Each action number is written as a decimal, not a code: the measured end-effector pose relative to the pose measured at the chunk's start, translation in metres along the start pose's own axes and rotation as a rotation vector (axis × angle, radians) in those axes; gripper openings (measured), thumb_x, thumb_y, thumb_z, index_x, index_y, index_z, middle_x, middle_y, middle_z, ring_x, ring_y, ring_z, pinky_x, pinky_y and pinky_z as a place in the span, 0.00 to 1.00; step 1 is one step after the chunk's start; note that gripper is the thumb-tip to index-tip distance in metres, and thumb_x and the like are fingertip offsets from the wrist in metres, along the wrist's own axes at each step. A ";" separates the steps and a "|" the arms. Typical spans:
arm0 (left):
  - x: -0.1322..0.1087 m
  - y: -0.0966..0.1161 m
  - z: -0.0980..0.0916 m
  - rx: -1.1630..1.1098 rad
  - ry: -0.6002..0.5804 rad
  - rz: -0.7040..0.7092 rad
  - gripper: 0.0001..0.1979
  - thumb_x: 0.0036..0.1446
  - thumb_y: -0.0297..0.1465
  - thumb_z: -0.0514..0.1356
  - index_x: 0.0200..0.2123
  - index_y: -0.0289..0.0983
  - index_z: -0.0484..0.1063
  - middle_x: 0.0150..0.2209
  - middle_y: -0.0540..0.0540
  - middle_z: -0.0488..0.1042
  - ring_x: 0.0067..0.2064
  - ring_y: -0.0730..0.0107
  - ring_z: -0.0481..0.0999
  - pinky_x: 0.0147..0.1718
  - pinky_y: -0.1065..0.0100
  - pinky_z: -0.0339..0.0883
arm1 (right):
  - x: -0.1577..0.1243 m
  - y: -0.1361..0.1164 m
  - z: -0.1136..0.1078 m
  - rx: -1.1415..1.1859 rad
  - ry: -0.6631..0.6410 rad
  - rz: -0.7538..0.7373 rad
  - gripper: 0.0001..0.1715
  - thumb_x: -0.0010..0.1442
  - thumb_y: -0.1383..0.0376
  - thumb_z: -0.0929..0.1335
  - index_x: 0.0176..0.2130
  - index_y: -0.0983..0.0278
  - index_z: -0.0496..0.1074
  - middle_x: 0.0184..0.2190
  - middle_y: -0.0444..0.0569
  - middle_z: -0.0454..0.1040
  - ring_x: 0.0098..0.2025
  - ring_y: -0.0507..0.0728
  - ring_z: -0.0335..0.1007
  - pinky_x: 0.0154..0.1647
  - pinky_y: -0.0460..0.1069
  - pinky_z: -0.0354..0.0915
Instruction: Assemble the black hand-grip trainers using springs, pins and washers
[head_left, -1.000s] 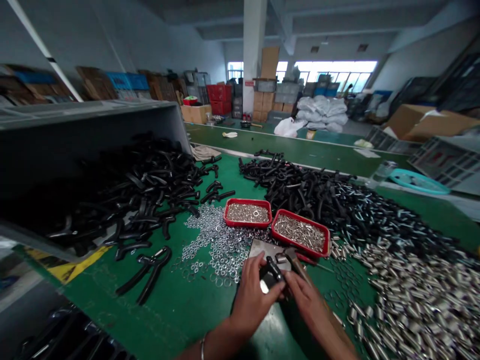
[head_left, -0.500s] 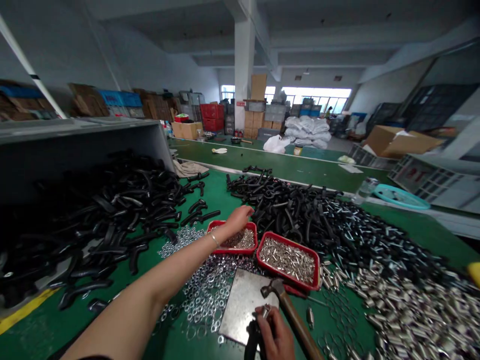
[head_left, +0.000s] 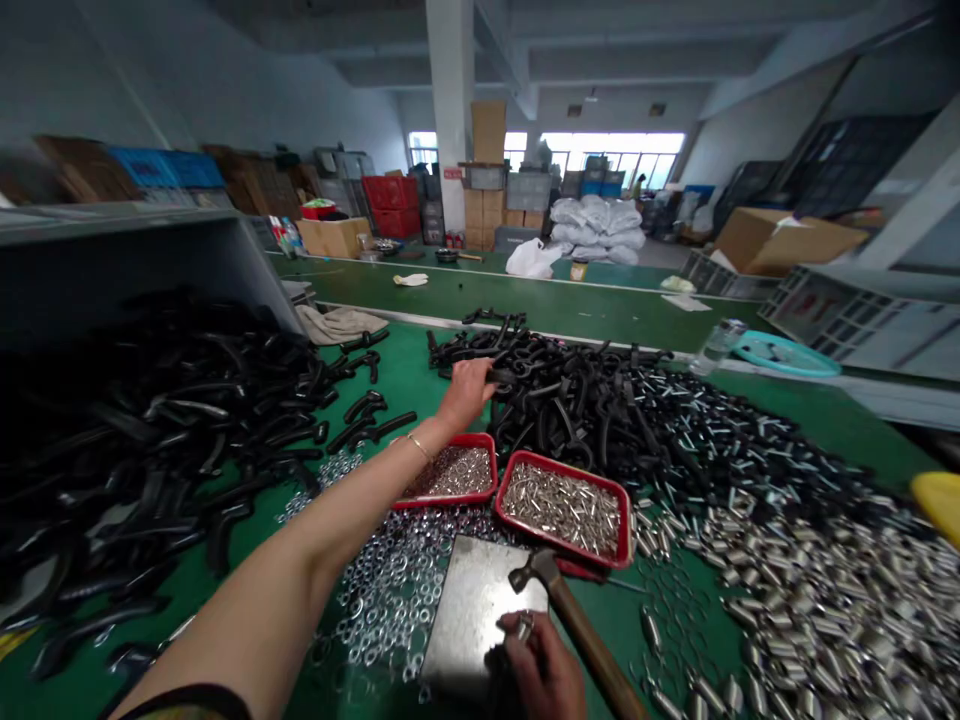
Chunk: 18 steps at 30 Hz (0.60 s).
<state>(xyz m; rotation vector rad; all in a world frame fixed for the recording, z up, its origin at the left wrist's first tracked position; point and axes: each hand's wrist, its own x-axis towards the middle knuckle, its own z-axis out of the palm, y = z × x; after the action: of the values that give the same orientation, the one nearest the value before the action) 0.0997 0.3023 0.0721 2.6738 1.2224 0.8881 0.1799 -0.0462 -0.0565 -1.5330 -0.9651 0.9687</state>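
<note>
My left hand (head_left: 466, 392) is stretched out to the heap of black plastic parts (head_left: 577, 400), its fingers curled onto a black part at the heap's near left edge. Low in the middle, my right hand (head_left: 546, 665) grips a dark handle-shaped part with a shiny metal piece (head_left: 525, 628) at its top, partly hidden and blurred. This hand is over a metal plate (head_left: 469, 605), beside a hammer (head_left: 577, 625). Behind the plate are two red trays, one with small metal bits (head_left: 459, 473) under my left forearm, the other with metal pins (head_left: 562, 505).
Black curved handles (head_left: 247, 400) spill from a grey bin at left. Metal rings (head_left: 390, 590) lie left of the plate. Metal cylinders (head_left: 832, 610) and black parts with bolts are heaped at right. A clear bottle (head_left: 718, 347) and turquoise ring-shaped thing (head_left: 787, 354) stand behind.
My left hand has moved farther forward, from above the left tray's back edge to the black heap. My right hand stays over the plate with its part. The view has shifted slightly.
</note>
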 end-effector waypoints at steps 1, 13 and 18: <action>-0.014 0.011 -0.011 -0.022 0.042 -0.046 0.14 0.66 0.31 0.55 0.53 0.32 0.65 0.53 0.34 0.71 0.57 0.53 0.69 0.57 0.53 0.59 | 0.001 -0.006 -0.002 0.048 -0.018 0.030 0.27 0.59 0.42 0.67 0.39 0.61 0.76 0.26 0.47 0.74 0.28 0.57 0.70 0.29 0.48 0.65; -0.256 0.141 -0.050 -1.128 -0.379 -0.699 0.21 0.64 0.52 0.51 0.42 0.39 0.63 0.19 0.54 0.70 0.17 0.71 0.69 0.17 0.73 0.61 | 0.007 -0.092 -0.026 -0.312 -0.081 -0.258 0.17 0.67 0.52 0.63 0.33 0.61 0.67 0.28 0.43 0.70 0.31 0.55 0.66 0.33 0.48 0.60; -0.264 0.144 -0.062 -1.168 -0.416 -0.657 0.22 0.65 0.52 0.50 0.42 0.38 0.64 0.17 0.54 0.68 0.16 0.73 0.66 0.16 0.74 0.58 | -0.010 -0.096 -0.027 -0.399 -0.102 -0.277 0.17 0.68 0.52 0.62 0.37 0.61 0.68 0.30 0.45 0.73 0.32 0.56 0.69 0.34 0.48 0.61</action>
<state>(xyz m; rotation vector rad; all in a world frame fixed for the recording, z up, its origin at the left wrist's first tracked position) 0.0268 0.0058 0.0401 1.3154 0.9164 0.5826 0.1923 -0.0509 0.0426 -1.6256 -1.4676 0.6877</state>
